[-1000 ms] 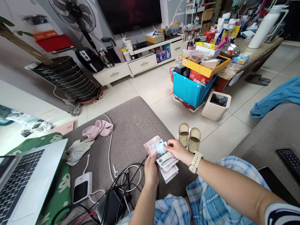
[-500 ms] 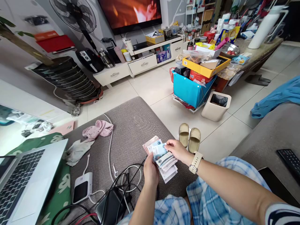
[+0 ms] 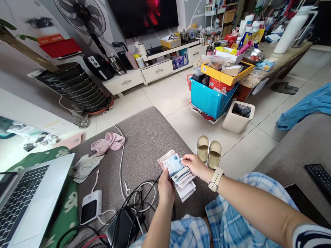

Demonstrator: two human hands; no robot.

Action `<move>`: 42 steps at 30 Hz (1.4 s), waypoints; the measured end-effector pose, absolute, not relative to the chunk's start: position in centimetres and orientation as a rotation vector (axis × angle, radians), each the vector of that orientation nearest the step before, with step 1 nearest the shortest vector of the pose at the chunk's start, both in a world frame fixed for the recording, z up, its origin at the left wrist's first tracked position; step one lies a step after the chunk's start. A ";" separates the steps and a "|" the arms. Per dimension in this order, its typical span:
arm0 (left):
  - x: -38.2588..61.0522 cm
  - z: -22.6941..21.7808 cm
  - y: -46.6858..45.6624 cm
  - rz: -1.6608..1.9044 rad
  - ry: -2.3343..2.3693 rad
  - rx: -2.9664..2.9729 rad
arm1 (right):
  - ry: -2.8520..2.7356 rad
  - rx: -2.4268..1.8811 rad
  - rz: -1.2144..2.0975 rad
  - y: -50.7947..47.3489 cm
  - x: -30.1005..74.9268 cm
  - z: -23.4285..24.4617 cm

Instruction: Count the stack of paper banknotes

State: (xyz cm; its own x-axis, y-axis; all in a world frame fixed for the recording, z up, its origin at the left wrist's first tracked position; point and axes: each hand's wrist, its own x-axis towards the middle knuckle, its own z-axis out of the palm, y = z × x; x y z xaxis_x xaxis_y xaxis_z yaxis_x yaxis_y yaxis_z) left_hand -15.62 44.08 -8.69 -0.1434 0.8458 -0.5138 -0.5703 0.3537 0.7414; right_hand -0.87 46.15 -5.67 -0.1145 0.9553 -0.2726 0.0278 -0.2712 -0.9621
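Note:
A fanned stack of banknotes (image 3: 178,174), pink, blue-green and whitish, is held low over the grey sofa cushion (image 3: 144,141). My left hand (image 3: 167,189) grips the stack from below, thumb on its near edge. My right hand (image 3: 195,165), with a pale watch on the wrist, pinches the top blue-green note at its right edge. Both hands are closed on the notes. My legs in blue plaid fabric lie just behind the hands.
On the cushion lie tangled cables (image 3: 134,203), a white charger (image 3: 90,206), a pink cloth (image 3: 108,142) and an open laptop (image 3: 28,199) at left. Beige slippers (image 3: 209,150), a beige bin (image 3: 238,116) and a blue crate (image 3: 210,98) stand on the tiled floor. A remote (image 3: 319,175) rests at right.
My right hand has slid the top blue-green note slightly up and left across the stack. The television picture has changed. Nothing else has moved.

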 end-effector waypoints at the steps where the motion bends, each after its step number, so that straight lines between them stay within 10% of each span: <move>1: -15.6 -8.6 44.1 1.259 1.183 0.305 | -1.153 -1.362 1.503 46.1 -0.9 -5.6; 42: -15.6 -7.9 43.8 1.226 1.175 0.325 | -1.252 -1.440 1.400 46.3 -0.6 -6.6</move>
State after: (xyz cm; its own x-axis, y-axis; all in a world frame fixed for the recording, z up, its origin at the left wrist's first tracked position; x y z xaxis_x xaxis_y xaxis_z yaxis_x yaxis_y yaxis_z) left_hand -15.59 43.76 -7.88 -0.1166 0.8481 -0.5168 -0.5524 0.3771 0.7434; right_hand -0.55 46.28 -6.63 -0.0793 0.9658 -0.2469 0.1379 -0.2346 -0.9623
